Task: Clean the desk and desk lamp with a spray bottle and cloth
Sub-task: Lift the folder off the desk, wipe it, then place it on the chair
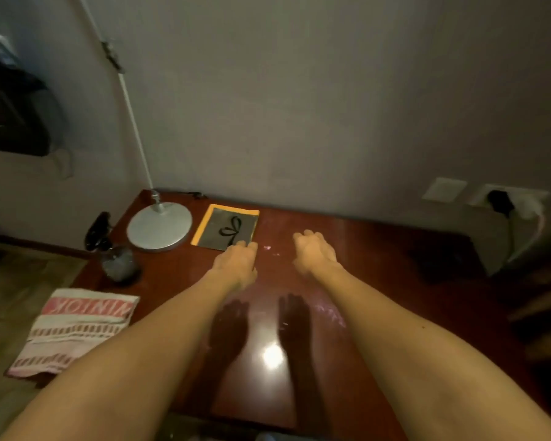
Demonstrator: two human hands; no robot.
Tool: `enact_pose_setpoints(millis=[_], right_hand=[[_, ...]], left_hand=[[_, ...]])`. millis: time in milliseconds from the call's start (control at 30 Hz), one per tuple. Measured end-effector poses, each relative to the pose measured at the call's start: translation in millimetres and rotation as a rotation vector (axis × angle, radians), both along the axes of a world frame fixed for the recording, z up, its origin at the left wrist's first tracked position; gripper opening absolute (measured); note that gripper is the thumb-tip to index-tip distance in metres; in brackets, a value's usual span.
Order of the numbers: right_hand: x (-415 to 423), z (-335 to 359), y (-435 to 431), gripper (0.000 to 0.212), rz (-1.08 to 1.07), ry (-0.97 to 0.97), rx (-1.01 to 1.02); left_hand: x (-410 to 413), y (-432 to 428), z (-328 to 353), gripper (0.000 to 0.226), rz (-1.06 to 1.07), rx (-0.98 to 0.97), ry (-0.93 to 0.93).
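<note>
Forward: left hand (236,262), right hand (314,253) over desk (395,265) (fingers loose)

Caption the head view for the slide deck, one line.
Head view: left hand and right hand reach empty over the glossy desk; lamp base and folded towel sit on its left side.

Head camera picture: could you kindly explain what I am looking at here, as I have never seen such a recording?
No machine here: a person wears one wide-angle camera on the head, looking down at their own bare arms. The left hand and right hand reach out over a glossy reddish desk, and neither holds anything. On the desk are a desk lamp with a round silver base, a yellow-edged card with a bow drawn on it, and a dark bottle, probably the sprayer. A folded striped cloth lies at the left edge.
</note>
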State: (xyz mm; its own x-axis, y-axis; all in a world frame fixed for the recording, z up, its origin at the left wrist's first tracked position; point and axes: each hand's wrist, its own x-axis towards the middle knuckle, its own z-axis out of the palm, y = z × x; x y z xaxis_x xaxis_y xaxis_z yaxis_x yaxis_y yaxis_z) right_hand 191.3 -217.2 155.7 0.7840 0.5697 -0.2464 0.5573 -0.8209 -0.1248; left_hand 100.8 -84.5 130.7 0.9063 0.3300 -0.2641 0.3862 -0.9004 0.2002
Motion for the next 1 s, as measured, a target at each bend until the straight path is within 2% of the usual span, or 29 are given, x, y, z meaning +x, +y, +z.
enact_pose_setpoints(millis=[133,500,1000], right_hand=[[18,-1,-45,0.048,-0.133,-0.002,-0.02],[27,2,-119,0.044,-0.414,0.018,-0.074],[39,-7,-96,0.046,-0.372,0.02,-0.072]], left_hand=[[31,-32,-7,0.047,-0.126,-0.002,0.015],[71,-55,-4,0.042,-0.332,0.013,0.026],[67,-10,-10,0.043,-0.264,0.039,0.075]])
